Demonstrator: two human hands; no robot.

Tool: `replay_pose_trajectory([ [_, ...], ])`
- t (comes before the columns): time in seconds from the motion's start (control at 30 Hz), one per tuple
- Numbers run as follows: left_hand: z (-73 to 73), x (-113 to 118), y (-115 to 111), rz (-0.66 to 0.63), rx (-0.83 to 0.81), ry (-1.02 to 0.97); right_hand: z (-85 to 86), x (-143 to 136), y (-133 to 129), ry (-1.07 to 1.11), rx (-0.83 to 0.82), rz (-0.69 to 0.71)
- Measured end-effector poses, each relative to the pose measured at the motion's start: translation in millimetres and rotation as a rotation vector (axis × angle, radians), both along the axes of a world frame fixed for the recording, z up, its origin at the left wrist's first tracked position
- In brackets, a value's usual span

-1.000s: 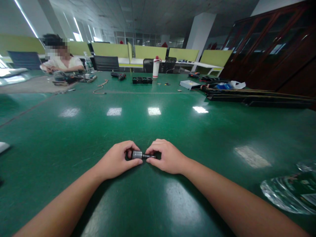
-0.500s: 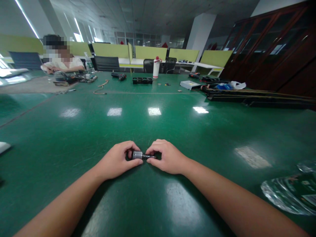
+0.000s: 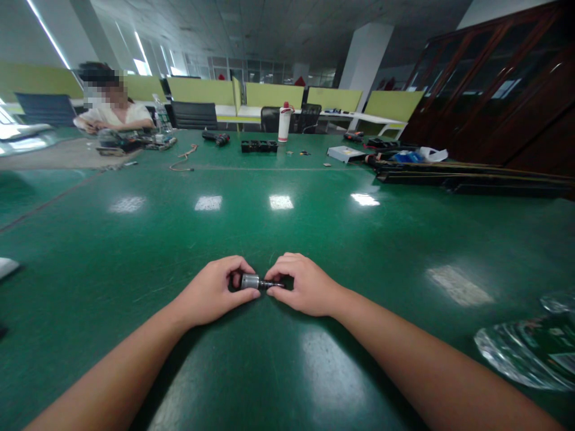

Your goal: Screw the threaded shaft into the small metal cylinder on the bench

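Observation:
Low over the green tabletop, a small silver metal cylinder with a thin dark shaft lies sideways between my hands; its exact kind is too small to make out. My left hand is curled from the left, thumb in front and fingers behind, gripping the silver end. From the right, my right hand pinches the dark shaft between thumb and fingers. The fingertips of the two hands are close but apart. Part of the cylinder's left end is hidden by my left fingers.
A clear plastic bottle lies at the right. Farther back stand a white bottle, a black part, a power drill and a grey box. Long dark strips lie back right. Another person sits at the far left.
My hands and the metal cylinder hold their place with no clear movement. The person at the far left has shifted the head slightly.

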State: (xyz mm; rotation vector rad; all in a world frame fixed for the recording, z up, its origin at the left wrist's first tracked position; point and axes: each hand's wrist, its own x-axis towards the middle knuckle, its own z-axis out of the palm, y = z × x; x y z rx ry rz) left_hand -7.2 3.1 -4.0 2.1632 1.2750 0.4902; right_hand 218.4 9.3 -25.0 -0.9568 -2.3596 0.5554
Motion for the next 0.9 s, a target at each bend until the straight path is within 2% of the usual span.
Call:
replay_pose_trajectory([
  [0.9, -2.1, -0.3, 1.5, -0.014, 0.005, -0.001, -0.1, -0.4, 0.3, -0.008, -0.006, 0.004],
])
